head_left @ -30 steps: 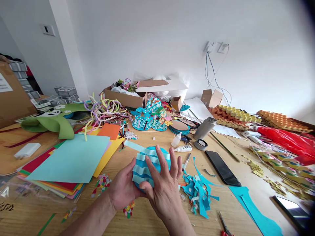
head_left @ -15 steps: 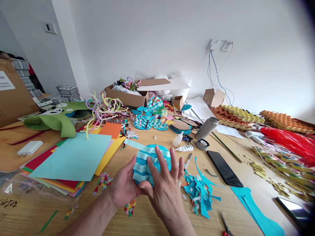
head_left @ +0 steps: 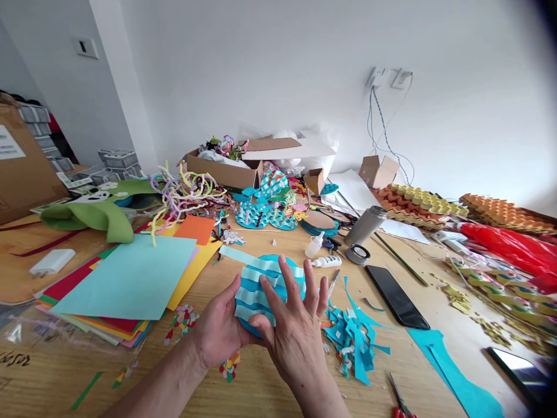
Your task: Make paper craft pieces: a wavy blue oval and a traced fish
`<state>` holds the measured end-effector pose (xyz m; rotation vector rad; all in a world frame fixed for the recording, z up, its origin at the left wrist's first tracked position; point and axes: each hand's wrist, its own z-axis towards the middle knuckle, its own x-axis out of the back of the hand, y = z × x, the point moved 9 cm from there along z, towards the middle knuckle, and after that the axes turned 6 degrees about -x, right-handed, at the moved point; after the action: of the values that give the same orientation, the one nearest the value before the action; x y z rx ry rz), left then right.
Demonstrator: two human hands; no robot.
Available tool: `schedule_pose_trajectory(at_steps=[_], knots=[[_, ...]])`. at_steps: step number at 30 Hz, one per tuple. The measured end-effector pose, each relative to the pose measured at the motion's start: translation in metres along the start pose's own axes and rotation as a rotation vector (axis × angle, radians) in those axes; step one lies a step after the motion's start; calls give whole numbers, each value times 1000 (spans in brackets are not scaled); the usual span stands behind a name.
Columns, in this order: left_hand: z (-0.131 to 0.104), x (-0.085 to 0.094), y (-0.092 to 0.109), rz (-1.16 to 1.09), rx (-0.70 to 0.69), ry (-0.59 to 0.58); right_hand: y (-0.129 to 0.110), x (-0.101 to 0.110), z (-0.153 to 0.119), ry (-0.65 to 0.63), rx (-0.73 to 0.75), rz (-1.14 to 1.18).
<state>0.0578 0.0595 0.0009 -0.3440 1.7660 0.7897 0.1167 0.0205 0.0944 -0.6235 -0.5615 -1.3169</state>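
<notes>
Slightly shifted rightward, right hand (head_left: 296,332) (on disc (head_left: 253,297))

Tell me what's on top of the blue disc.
Pale wavy strips cross the blue disc; the right hand lies over its lower right, hiding what is there.

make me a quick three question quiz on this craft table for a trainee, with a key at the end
1. Which hand is spread over the striped blue disc, its back to the camera?
2. True or false: the scissors lie on the table, in neither hand.
3. What colour is the biggest sheet on the paper stack? A) pink B) light blue C) black

Key: 1. The right hand. 2. True. 3. B.
</notes>
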Motion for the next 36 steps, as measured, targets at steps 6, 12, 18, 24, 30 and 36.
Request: schedule_pose_trajectory(at_steps=[6,12,18,24,30,36], knots=[[0,-1,0,-2,2,-12,1,-1,1,-9,-5,11],[0,-1,0,15,-1,-21,4,-1,1,-16,-9,10],[0,-2,-1,26,-1,-34,5,-2,2,-15,4,-2],[0,-3,-1,18,1,-57,9,1,3,-26,3,122],[2,-1,-3,37,36,-59,36,23,5,164,-88,235],[2,0,-6,68,55,-34,41,16,5,129,-99,203]])
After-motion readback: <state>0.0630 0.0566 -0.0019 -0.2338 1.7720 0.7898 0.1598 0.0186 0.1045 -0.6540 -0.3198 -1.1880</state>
